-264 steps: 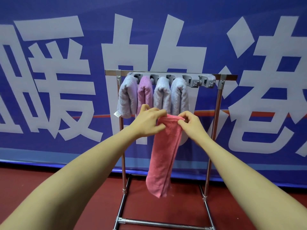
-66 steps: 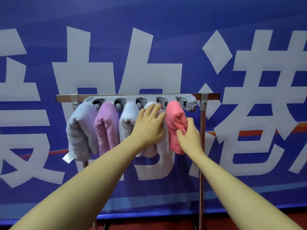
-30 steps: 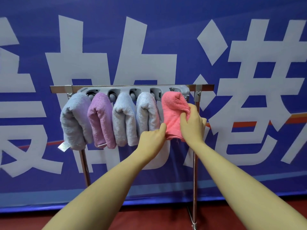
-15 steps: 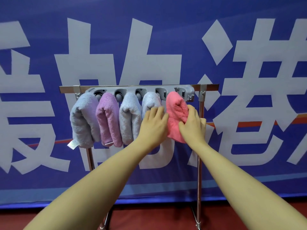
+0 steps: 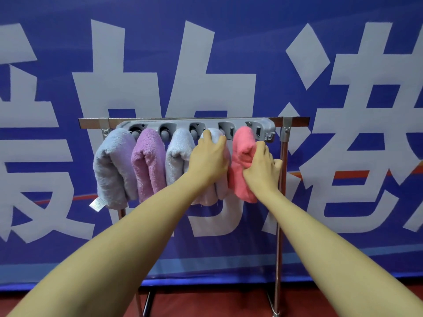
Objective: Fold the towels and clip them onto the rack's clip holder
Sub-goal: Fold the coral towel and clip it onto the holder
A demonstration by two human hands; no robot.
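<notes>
A grey clip holder (image 5: 265, 128) runs along the top bar of a metal rack (image 5: 283, 156). Folded towels hang from it side by side: a grey towel (image 5: 112, 165), a purple towel (image 5: 148, 161), a pale blue towel (image 5: 177, 152), a pale lilac towel (image 5: 220, 188) and a pink towel (image 5: 240, 156) at the right end. My left hand (image 5: 209, 156) lies over the lilac towel with its fingers curled on the top. My right hand (image 5: 262, 169) grips the pink towel's right side.
A blue banner (image 5: 229, 53) with large white characters hangs right behind the rack. The rack's right post (image 5: 278, 259) goes down to a dark red floor (image 5: 206, 303). A white label (image 5: 97, 204) hangs from the grey towel.
My left hand has slid up the lilac towel to its top near the clip. My right hand stays on the pink towel, which hangs in the end clip. The view has shifted slightly.
</notes>
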